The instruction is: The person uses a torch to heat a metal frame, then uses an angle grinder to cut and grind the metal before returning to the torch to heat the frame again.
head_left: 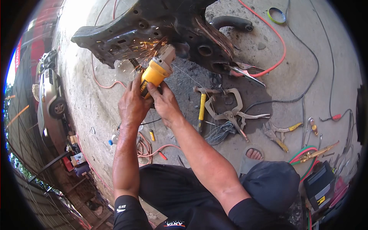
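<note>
A yellow angle grinder [158,71] is gripped by both of my hands in front of me. My left hand [132,101] wraps round its body from the left. On the right side, my right hand [165,102] closes round the lower end of the body, thumb toward the label. The grinder's grey head meets a large dark metal vehicle frame part [153,28], and orange sparks [143,48] spray to the left from the contact. Most of the disc is hidden by the head and sparks.
Below the part lie a yellow-handled hammer [202,107], a locking C-clamp [232,111], coiled wire [220,132] and yellow-handled pliers [278,134]. A red hose [283,46] and black cable [316,73] cross the floor. A brass torch [312,154] and toolbox [320,186] stand right; a car [50,99] left.
</note>
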Motion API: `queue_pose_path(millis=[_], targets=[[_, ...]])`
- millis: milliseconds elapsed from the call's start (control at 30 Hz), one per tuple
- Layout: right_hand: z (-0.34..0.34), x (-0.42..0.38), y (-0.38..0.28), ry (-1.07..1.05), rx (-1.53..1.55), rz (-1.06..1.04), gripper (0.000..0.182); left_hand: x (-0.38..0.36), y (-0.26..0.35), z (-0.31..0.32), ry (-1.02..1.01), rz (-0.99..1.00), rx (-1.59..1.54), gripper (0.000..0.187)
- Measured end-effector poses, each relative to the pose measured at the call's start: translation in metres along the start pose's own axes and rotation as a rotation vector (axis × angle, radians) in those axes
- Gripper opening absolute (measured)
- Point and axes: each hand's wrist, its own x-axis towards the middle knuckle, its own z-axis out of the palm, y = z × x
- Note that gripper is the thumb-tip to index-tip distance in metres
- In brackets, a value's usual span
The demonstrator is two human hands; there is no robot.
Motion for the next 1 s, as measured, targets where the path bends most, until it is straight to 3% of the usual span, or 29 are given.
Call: queue_pose_path(millis=[400,700,1000], targets=[[-0.002,-0.001,-0.009,-0.013,-0.075,0.038,0.069,0.002,0.003,-0.002,-0.043,-0.025,0.011,0.081],[-0.004,0.004,0.002,0.054,-0.139,-0.049,0.068,0.002,-0.002,0.005,-0.026,-0.005,0.017,0.081],[-0.007,0.003,-0.005,0.074,-0.246,-0.048,0.064,0.002,0.000,0.010,-0.059,-0.038,-0.108,0.072]])
